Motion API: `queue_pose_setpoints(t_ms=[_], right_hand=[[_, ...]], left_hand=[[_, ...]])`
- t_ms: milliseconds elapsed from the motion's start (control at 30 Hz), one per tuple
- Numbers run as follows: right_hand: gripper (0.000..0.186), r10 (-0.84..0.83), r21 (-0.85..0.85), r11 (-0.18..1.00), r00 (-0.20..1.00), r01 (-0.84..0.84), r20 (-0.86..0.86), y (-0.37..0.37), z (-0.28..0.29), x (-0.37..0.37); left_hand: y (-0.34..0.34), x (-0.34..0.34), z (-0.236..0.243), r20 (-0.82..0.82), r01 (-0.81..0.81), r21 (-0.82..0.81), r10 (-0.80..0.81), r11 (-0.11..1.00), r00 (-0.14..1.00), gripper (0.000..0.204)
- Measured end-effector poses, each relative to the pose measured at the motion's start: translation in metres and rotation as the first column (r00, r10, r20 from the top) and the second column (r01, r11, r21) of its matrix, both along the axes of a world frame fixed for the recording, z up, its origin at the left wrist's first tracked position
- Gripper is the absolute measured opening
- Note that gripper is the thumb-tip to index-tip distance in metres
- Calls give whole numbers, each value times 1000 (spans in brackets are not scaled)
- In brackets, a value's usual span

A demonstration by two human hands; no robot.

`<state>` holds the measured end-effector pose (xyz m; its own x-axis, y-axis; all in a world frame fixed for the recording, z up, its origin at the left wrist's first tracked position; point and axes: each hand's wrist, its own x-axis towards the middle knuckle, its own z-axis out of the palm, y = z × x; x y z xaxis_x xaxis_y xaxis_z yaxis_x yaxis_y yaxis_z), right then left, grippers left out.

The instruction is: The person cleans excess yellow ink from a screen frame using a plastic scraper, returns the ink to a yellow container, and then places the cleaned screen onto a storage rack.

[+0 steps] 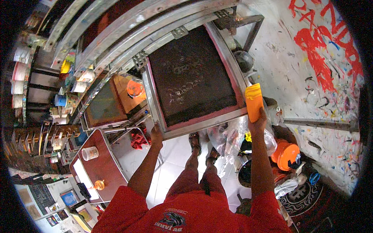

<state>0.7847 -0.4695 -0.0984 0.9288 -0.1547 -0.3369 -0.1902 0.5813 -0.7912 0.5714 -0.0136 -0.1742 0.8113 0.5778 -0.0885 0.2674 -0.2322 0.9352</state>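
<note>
A screen printing frame (202,122) is tilted up in front of me, its mesh (194,73) dark with faint pale lettering and a reddish border. My left hand (156,136) is closed on the frame's near left corner; its fingers are partly hidden. At the near right corner, my right hand (257,122) grips a flat orange scraper (254,101) with yellow streaks on its upper end. The scraper stands upright beside the frame's right rail. Metal hinge clamps (180,32) sit along the frame's far edge.
Metal rails (128,29) of the press curve across the far left. A maroon table (103,155) at left bears a white tub (90,153) and a small orange-brown object (99,185). An orange bucket (285,154) and clear plastic bags (229,139) lie right. A paint-splashed wall (279,50) rises far right.
</note>
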Motion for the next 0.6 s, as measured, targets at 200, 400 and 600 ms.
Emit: queue_pose_setpoints(t_ms=[200,400,600], right_hand=[[38,21,-454,890,991,43,135,-9,21,-23],[60,-34,-982,162,994,-98,-105,-61,54,-101],[62,-113,-839,536,993,97,43,-121,32,-212]], left_hand=[[10,5,14,-221,-162,-272,102,948,970,52],[30,-35,28,-146,-229,-461,182,857,973,49],[45,-32,122,-231,-297,-525,203,797,952,45]])
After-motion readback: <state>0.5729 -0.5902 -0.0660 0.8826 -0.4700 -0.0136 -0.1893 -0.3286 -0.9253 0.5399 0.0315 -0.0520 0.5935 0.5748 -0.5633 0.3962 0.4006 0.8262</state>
